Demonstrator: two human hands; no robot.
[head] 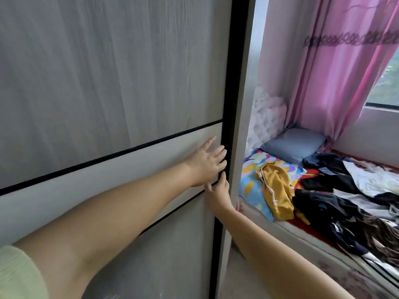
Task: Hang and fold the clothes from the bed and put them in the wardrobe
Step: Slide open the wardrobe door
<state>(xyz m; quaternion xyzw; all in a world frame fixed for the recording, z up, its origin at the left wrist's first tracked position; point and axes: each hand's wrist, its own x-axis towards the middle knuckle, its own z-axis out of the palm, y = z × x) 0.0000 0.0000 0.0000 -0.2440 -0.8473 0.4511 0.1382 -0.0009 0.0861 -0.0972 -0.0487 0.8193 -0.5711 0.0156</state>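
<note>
Head view: both hands are on the wardrobe door (pixel 103 87), a grey sliding panel w/ black frame strips, filling the left and centre of the shot. Left hand (pixel 205 162) lies flat on the pale middle band of the door, fingers straight and spread, fingertips reaching the black vertical edge strip (pixel 228 83). Right hand (pixel 218 193) sits just below it, fingers extended up onto the same black edge; can't tell if they hook round the edge or only press on it. The two hands are close together, nearly touching, neither clamped on any garment. A pale green sleeve (pixel 19 275) shows at bottom left on the left arm.

The clothes (pixel 336 190) are on the bed (pixel 302 240) at right, well apart from the hands: a loose heap of dark, white and grey items, w/ a yellow garment (pixel 276 190) w/ a white drawstring lying nearest the wardrobe on a bright patterned sheet (pixel 252 182). A blue-grey pillow (pixel 295 143) sits at the head of the bed. Pink curtain (pixel 336 72) hangs behind, beside a window (pixel 386 83) at far right.
</note>
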